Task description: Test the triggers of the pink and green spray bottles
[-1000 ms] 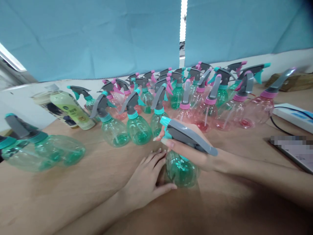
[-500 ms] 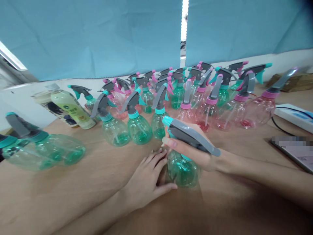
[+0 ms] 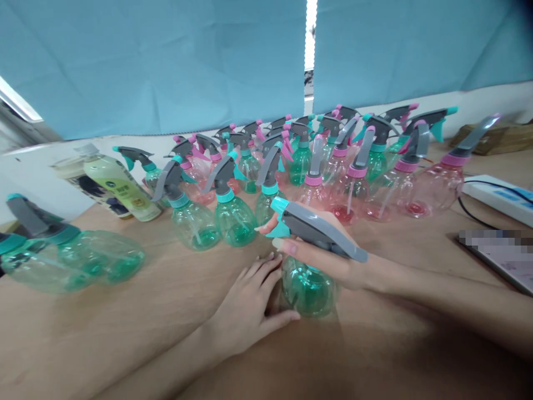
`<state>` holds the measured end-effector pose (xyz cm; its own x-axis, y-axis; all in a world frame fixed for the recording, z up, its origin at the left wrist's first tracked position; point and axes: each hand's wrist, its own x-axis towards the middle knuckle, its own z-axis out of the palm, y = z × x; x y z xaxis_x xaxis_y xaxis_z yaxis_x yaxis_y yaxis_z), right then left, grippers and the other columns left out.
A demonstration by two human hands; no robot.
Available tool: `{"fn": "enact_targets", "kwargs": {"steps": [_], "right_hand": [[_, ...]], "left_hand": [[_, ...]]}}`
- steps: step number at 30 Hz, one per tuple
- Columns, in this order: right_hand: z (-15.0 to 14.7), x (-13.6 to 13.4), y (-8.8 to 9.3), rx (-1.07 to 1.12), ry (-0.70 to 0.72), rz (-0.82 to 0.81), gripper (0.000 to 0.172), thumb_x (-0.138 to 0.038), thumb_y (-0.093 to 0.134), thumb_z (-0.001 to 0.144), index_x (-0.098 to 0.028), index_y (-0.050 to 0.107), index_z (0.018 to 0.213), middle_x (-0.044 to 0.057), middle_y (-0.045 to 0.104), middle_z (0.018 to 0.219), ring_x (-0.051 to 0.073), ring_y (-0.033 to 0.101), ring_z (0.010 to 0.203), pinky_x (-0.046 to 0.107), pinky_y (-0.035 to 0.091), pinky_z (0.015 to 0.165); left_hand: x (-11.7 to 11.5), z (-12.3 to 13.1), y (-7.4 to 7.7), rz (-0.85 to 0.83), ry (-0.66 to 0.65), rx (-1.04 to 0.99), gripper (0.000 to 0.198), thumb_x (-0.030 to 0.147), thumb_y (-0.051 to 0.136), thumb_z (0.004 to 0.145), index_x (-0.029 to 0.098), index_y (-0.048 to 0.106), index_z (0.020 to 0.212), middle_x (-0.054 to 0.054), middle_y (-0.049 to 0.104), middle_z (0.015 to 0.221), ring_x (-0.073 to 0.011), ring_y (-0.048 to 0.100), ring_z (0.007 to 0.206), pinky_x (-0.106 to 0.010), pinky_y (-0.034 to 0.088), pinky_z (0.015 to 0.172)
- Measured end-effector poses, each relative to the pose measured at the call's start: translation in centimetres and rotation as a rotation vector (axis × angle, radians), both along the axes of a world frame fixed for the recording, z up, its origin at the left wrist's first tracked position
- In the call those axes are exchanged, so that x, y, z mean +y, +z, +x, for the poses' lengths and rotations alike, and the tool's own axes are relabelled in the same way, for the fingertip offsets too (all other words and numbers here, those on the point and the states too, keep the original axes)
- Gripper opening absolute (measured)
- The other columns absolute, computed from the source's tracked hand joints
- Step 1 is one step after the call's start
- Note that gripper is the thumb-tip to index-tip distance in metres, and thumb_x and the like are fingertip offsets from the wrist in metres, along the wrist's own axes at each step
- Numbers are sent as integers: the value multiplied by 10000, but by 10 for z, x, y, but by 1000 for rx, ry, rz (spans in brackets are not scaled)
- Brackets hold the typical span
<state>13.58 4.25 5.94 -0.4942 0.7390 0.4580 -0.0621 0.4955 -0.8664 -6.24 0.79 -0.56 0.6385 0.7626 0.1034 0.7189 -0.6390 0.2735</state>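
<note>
My right hand [image 3: 325,264] is wrapped around the neck of a green spray bottle [image 3: 312,291] with a grey and teal trigger head. The bottle stands upright on the table in front of me, and its nozzle points left. One fingertip shows in front of the teal trigger, and the thumb lies along the near side below the head. Flat on the tabletop, my left hand [image 3: 254,300] rests close to the left of the bottle's base with its fingers spread. Whether its fingertips touch the bottle, I cannot tell.
Several green spray bottles [image 3: 235,222] and pink spray bottles [image 3: 350,194] crowd the back of the wooden table [image 3: 175,311]. More green bottles [image 3: 100,253] stand at the left, near a labelled bottle [image 3: 125,186]. A phone [image 3: 499,258] and a white power strip [image 3: 499,197] lie at right.
The fingers of my right hand have loosened forward, and the trigger now stands out from the head. The view has shifted slightly. My left hand stays in place.
</note>
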Motion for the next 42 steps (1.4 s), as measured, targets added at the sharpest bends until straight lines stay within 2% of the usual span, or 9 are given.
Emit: {"fn": "enact_targets", "kwargs": {"steps": [10,17,21,27,42], "right_hand": [[1,-2,3,-7,5,-41,132,-298,607,861,-212,549,943,-5,604,769,200,635,846,329,501,694],[2,-2,1,-28,-18,-6,176,-298,617,874,-207,594,1023,24,660,899,201,630,901,328,494,719],[1,0,0,-12,-8,-2,202,-298,616,873,-204,602,1052,32,660,958,183,619,850,316,486,693],[1,0,0,-24,-21,3,207,-307,618,869,-202,607,1046,15,642,884,161,588,762,301,465,652],[2,0,0,-17,-20,-8,217,-307,622,865,-219,619,1063,24,652,941,158,577,751,296,463,635]], "left_hand": [[1,1,1,-13,8,25,677,627,544,874,136,479,1334,-167,453,1468,-349,394,1362,-540,362,1091],[0,0,1,-13,9,13,677,633,542,872,133,482,1325,-173,466,1455,-345,405,1353,-538,370,1081],[0,0,1,-3,2,-5,637,622,549,874,155,494,1304,-158,481,1443,-338,418,1344,-537,382,1070],[0,-1,0,5,-9,-24,615,617,549,876,179,491,1304,-149,480,1444,-340,418,1346,-547,374,1077],[0,1,1,-4,7,4,623,619,550,874,178,486,1310,-151,477,1449,-345,428,1341,-540,395,1066]]}}
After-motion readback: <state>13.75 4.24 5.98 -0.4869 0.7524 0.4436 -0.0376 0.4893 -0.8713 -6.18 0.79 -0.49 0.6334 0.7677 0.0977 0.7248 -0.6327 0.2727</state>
